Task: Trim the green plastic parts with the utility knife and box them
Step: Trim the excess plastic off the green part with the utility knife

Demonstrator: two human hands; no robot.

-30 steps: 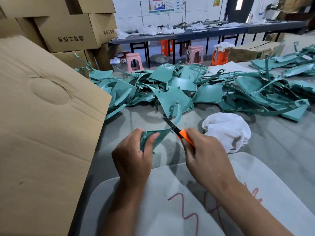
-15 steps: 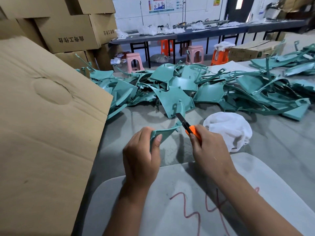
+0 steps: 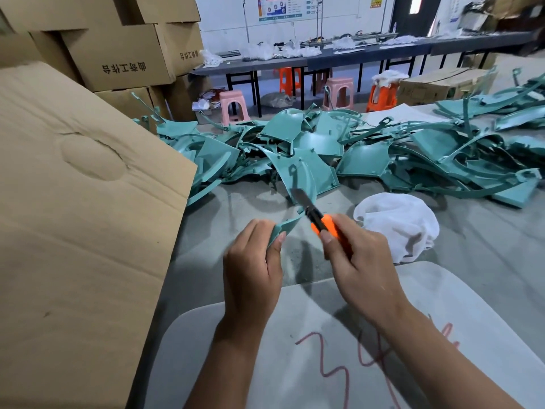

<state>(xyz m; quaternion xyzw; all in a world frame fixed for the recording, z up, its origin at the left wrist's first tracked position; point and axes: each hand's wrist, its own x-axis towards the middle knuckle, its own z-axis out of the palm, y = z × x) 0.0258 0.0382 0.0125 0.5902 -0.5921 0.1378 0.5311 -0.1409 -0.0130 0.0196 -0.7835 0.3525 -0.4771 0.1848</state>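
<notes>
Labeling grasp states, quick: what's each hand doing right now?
Left hand: holding a green plastic part, fingers curled round it.
Right hand: gripping the utility knife, blade out.

A crumpled white cloth (image 3: 398, 222) lies on the grey tabletop (image 3: 477, 261) toward its right side; pink stools (image 3: 234, 106) and orange stools (image 3: 383, 94) stand beyond the far edge
</notes>
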